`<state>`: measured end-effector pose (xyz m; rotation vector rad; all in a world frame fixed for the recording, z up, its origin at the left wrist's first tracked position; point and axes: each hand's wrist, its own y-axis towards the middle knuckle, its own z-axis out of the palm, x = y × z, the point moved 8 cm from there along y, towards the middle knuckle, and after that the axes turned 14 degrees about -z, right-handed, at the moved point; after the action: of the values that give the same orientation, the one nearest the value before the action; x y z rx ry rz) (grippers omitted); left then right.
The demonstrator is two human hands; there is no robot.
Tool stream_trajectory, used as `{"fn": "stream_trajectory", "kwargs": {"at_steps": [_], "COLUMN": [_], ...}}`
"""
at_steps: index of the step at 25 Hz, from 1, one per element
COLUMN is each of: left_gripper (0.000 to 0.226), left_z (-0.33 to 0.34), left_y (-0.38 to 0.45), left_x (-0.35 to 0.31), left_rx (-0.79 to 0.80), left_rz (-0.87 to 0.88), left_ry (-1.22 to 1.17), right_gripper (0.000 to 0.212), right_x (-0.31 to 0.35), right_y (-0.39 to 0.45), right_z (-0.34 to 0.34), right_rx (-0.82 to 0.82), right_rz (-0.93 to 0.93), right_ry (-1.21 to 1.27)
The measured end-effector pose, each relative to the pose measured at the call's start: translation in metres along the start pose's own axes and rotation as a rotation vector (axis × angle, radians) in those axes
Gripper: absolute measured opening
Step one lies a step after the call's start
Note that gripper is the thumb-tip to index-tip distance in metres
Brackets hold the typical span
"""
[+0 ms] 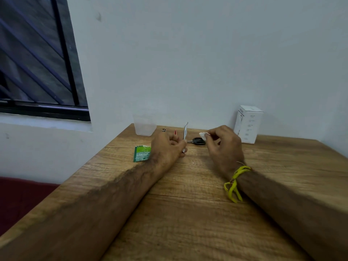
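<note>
I've got 2 hands up over the wooden table (188, 213). The left hand (167, 146) is curled round a thin silvery sachet (185, 131), gripping its lower end so it stands nearly upright, edge-on to me. The right hand (224, 147) pinches a small white scrap (203, 135) at its fingertips, just right of the sachet and not touching it. Black scissors (198, 141) lie flat behind, between the hands. A green packet (142, 153) sits beside the left hand. A clear cup (144, 127) and a white box (248, 127) stand by the wall.

Dim, soft daylight — edges warped, slightly blurry.
</note>
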<state>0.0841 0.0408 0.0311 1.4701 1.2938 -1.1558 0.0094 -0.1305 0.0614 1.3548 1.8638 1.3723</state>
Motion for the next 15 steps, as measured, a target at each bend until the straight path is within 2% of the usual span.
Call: {"fn": "stream_trajectory", "kwargs": {"at_steps": [3, 5, 7, 9, 12, 15], "left_gripper": [0.005, 0.008, 0.013, 0.014, 0.014, 0.016], "left_z": [-0.012, -0.022, -0.039, -0.073, -0.114, -0.115], "left_y": [0.005, 0.008, 0.012, 0.017, 0.035, 0.079], "left_x": [-0.004, -0.008, -0.014, -0.027, -0.061, -0.09], "left_rx": [-0.085, -0.095, -0.137, -0.306, -0.542, -0.551], "left_rz": [0.039, 0.06, 0.076, 0.114, 0.201, 0.165], "left_ry": [0.022, -0.002, -0.05, -0.041, 0.234, 0.611], "right_gripper": [0.014, 0.017, 0.017, 0.016, 0.012, 0.012], "right_x": [-0.008, -0.01, -0.002, 0.007, 0.005, -0.002], "right_y": [0.01, 0.017, 0.02, 0.019, 0.02, 0.023], "right_z": [0.027, 0.043, 0.058, 0.067, 0.062, 0.063], "right_rx": [0.135, 0.15, 0.21, 0.264, 0.191, 0.181], "right_rz": [0.064, 0.108, 0.037, -0.069, -0.064, -0.042], "right_ry": [-0.118, -0.131, -0.126, -0.096, -0.045, -0.051]}}
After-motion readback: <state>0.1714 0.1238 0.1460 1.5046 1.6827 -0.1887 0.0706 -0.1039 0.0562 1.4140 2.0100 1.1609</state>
